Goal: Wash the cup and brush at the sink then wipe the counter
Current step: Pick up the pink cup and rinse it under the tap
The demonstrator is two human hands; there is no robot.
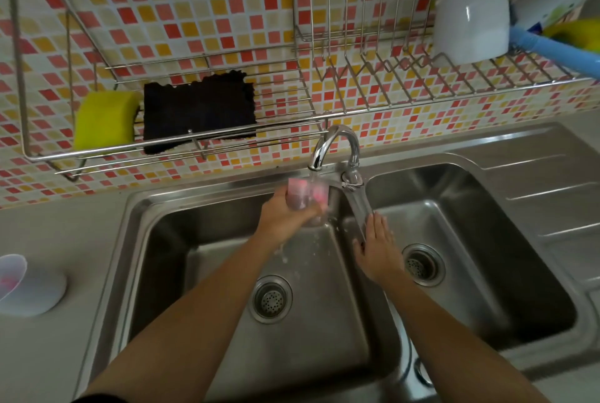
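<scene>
My left hand (285, 216) grips a clear cup with pink print (308, 196) under the running chrome tap (337, 146), above the left sink basin (194, 240). Water streams into the cup and splashes below it. My right hand (378, 248) is spread flat and holds nothing, hovering over the divider between the two basins, just below the tap lever (357, 204). A brush with a blue handle (552, 52) and white bristles lies in the wire dish rack (389, 78) at the top right.
A yellow sponge (104, 118) and a black cloth (198, 110) sit on the left wire shelf. A white upturned cup (470, 13) rests in the rack. A white lid (32, 289) lies on the left counter. The right basin (470, 240) and drainboard lie to the right.
</scene>
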